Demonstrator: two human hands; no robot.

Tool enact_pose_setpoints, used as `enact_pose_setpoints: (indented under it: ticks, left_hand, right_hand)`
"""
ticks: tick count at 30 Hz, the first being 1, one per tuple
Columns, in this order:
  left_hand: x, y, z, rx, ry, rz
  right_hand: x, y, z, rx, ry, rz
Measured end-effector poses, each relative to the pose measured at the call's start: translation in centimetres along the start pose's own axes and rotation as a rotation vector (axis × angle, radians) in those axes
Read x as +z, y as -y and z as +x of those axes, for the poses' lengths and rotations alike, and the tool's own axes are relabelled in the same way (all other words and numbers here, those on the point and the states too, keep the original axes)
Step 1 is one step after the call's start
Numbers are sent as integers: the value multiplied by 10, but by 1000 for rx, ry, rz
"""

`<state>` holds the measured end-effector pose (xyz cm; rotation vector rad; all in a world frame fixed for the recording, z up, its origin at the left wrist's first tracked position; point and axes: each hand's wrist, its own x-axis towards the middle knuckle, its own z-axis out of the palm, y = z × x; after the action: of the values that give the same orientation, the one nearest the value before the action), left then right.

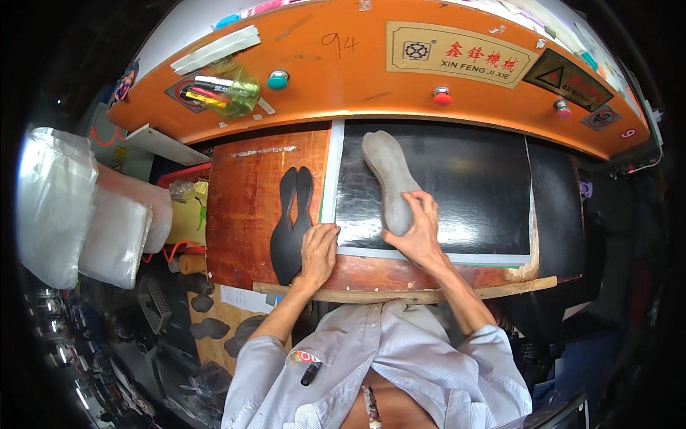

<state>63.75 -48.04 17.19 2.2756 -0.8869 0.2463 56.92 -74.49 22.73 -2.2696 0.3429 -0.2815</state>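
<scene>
A grey sole-shaped piece lies on the black mat of the press bed, its toe pointing away from me. My right hand presses on its near end, fingers curled over it. My left hand rests flat on the brown wooden board, its fingers on the near edge of two black insole pieces that lie side by side.
The orange machine housing arches over the bed, with a green button and red buttons. A clear bag of markers sits on it. Plastic bags hang left. Dark soles lie below the bench.
</scene>
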Motion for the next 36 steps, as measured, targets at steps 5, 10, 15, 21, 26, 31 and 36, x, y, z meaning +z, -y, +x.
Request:
enact_pose_setpoints:
  ticks: [5, 10, 15, 21, 26, 31, 36]
  left_hand:
    - [2, -4, -17, -26, -28, -23]
    - [2, -4, -13, -23, -54, -57]
    - [6, 2, -8, -68, -38, -66]
    - [-11, -27, -41, -129, -85, -142]
    - [17, -27, -52, -47, -163, -97]
    - [56, -18, -27, -133, -234, -56]
    - [68, -10, 37, -326, -260, -86]
  right_hand:
    - [54, 23, 28, -37, -95, -152]
    - [88, 32, 37, -3, -156, -231]
    - [100, 32, 45, -25, -207, -265]
    - [66, 9, 41, -38, -174, -80]
    - [-44, -65, 43, 60, -594, 98]
    - [-209, -136, 88, -181, -1027, 85]
    - [-290, -128, 145, -93, -1032, -62]
